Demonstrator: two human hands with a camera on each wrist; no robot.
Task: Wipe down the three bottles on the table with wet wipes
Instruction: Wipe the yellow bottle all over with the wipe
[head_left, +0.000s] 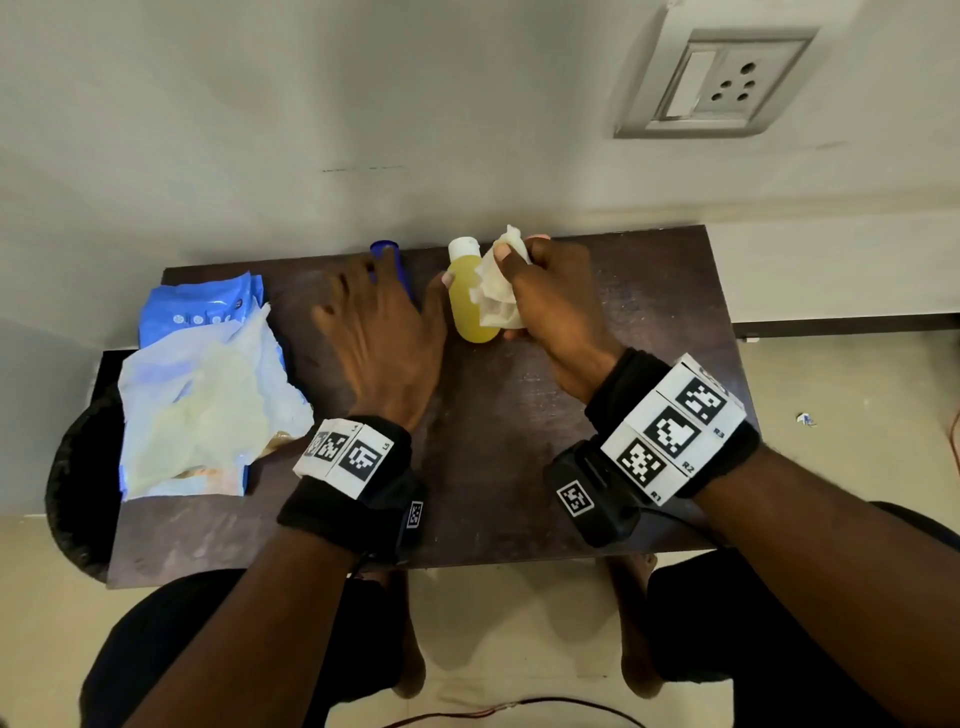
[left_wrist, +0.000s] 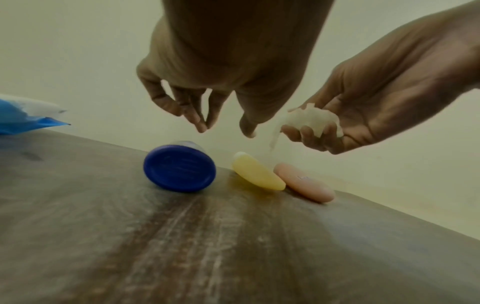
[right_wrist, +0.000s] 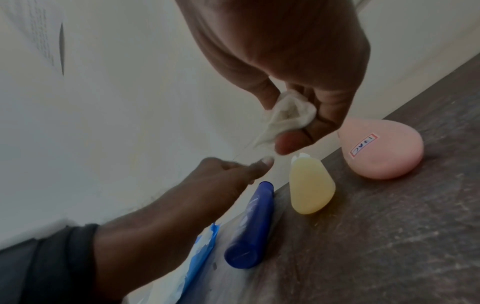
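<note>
Three bottles lie side by side at the table's far edge, caps toward the wall: a blue bottle, a yellow bottle and a pink bottle. In the head view the pink one is hidden under my right hand. That hand grips a crumpled white wipe just above the yellow bottle. My left hand hovers over the blue bottle, fingers loosely spread, holding nothing; the left wrist view shows its fingertips clear of the bottle.
A blue wet-wipe pack lies at the table's left, with a spread white sheet over it. A black bin stands beside the left edge. The wall rises right behind the bottles. Bare dark tabletop lies in front of me.
</note>
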